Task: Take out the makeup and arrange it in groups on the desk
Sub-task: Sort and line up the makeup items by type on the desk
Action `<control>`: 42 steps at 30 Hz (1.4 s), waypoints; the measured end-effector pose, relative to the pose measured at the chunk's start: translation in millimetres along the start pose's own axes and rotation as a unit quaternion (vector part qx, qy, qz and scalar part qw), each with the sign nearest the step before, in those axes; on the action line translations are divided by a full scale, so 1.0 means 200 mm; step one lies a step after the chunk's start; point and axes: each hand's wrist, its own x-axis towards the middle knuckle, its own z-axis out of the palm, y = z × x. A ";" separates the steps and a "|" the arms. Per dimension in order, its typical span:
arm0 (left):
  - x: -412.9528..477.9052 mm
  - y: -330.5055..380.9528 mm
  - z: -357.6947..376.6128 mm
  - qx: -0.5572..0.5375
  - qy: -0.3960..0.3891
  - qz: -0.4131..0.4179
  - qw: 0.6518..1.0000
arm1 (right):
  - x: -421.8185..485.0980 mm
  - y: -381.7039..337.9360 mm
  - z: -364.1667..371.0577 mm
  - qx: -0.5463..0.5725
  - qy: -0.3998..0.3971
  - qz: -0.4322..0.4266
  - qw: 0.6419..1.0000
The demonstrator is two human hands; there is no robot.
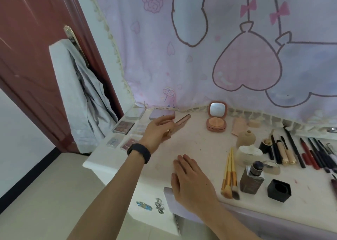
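Over the back left of the counter (200, 148), the left grip (158, 131) reaches out on a straight arm. Its fingers are loosely extended against the near end of a rose-gold tube (182, 121), which lies slanted on the counter. I cannot tell whether the fingers pinch the tube or only touch it. A black wristband (139, 153) circles that wrist. The right grip (191, 177) lies flat, palm down, at the counter's front edge, fingers straight and holding nothing.

Left of the tube sit several palettes (124, 127) in a cluster. To its right stands an open compact (217, 119), mirror up. Further right are a beige bottle (246, 139), a white jar (249, 154), brushes (229, 177), a dark bottle (252, 177) and a black cap (279, 190). Beyond them lies a row of pencils (310, 152) (cut off at the right edge).

The tube's near end is hidden behind the fingers, and the labels are too blurred to read.
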 end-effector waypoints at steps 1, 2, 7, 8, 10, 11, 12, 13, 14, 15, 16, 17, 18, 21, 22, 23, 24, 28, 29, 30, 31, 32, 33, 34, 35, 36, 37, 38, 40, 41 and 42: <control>-0.06 0.01 -0.02 -0.007 0.003 0.007 1.000 | 0.01 0.00 -0.02 0.027 -0.012 -0.001 1.000; -0.12 0.02 -0.05 -0.012 0.006 0.015 1.000 | 0.01 0.00 -0.04 0.064 -0.015 0.002 0.998; -0.52 0.08 -0.11 0.037 0.020 0.074 0.996 | -0.06 -0.03 -0.21 0.335 0.054 0.122 0.933; -0.60 0.08 -0.10 0.046 0.021 0.089 0.995 | -0.09 -0.05 -0.27 0.430 0.036 0.170 0.886; -0.75 0.08 -0.08 0.069 0.007 0.112 0.991 | -0.12 -0.05 -0.38 0.604 -0.009 0.253 0.756; -0.81 0.07 -0.07 0.093 -0.005 0.122 0.988 | -0.13 -0.04 -0.42 0.657 -0.040 0.275 0.701; -0.87 0.06 -0.05 0.122 -0.018 0.130 0.984 | -0.14 -0.04 -0.45 0.681 -0.064 0.284 0.672; -0.93 0.05 -0.02 0.148 -0.029 0.138 0.979 | -0.18 -0.03 -0.48 0.686 -0.075 0.286 0.664; -0.97 0.03 0.00 0.170 -0.035 0.149 0.973 | -0.21 -0.03 -0.50 0.681 -0.074 0.289 0.669; -1.02 0.01 0.03 0.190 -0.031 0.162 0.968 | -0.26 -0.02 -0.51 0.679 -0.067 0.297 0.668; -1.05 -0.02 0.06 0.205 -0.016 0.179 0.962 | -0.30 0.00 -0.51 0.691 -0.063 0.308 0.650; -1.08 -0.05 0.08 0.219 0.006 0.192 0.957 | -0.34 0.01 -0.51 0.717 -0.065 0.323 0.614; -1.10 -0.07 0.12 0.227 0.029 0.194 0.954 | -0.38 0.02 -0.52 0.750 -0.070 0.341 0.562; -1.14 -0.13 0.22 0.218 0.053 0.160 0.961 | -0.48 0.06 -0.53 0.822 -0.109 0.371 0.418; -1.15 -0.15 0.25 0.214 0.049 0.153 0.964 | -0.51 0.07 -0.53 0.829 -0.129 0.370 0.398; -1.15 -0.16 0.28 0.213 0.045 0.150 0.964 | -0.54 0.09 -0.53 0.831 -0.145 0.367 0.392; -1.16 -0.17 0.31 0.216 0.045 0.152 0.964 | -0.56 0.10 -0.52 0.829 -0.155 0.363 0.396; -1.17 -0.18 0.39 0.238 0.041 0.165 0.956 | -0.62 0.18 -0.50 0.792 -0.139 0.348 0.482; -1.17 -0.18 0.40 0.245 0.037 0.168 0.954 | -0.62 0.19 -0.50 0.779 -0.138 0.343 0.506; -1.17 -0.18 0.42 0.254 0.032 0.170 0.952 | -0.63 0.21 -0.50 0.768 -0.140 0.335 0.528; -1.17 -0.18 0.43 0.264 0.027 0.171 0.949 | -0.64 0.23 -0.50 0.757 -0.145 0.326 0.547; -1.17 -0.19 0.45 0.274 0.023 0.172 0.946 | -0.65 0.25 -0.51 0.748 -0.149 0.317 0.564; -1.17 -0.19 0.45 0.285 0.020 0.172 0.943 | -0.65 0.25 -0.51 0.740 -0.154 0.305 0.580; -1.17 -0.20 0.46 0.301 0.017 0.173 0.938 | -0.66 0.26 -0.53 0.733 -0.158 0.292 0.594; -1.17 -0.20 0.48 0.319 0.014 0.173 0.932 | -0.68 0.27 -0.54 0.726 -0.162 0.282 0.606; -1.17 -0.20 0.49 0.337 0.010 0.173 0.925 | -0.68 0.27 -0.55 0.717 -0.165 0.274 0.619; -1.17 -0.20 0.51 0.351 0.005 0.175 0.920 | -0.69 0.28 -0.56 0.706 -0.167 0.267 0.634; -1.18 -0.20 0.52 0.359 0.001 0.178 0.916 | -0.69 0.29 -0.57 0.694 -0.167 0.261 0.650; -1.18 -0.19 0.54 0.361 -0.009 0.186 0.914 | -0.69 0.31 -0.58 0.677 -0.155 0.251 0.674; -1.19 -0.19 0.55 0.345 -0.016 0.185 0.920 | -0.69 0.32 -0.59 0.669 -0.147 0.246 0.686; -1.19 -0.19 0.55 0.309 -0.023 0.174 0.935 | -0.70 0.33 -0.60 0.658 -0.137 0.241 0.700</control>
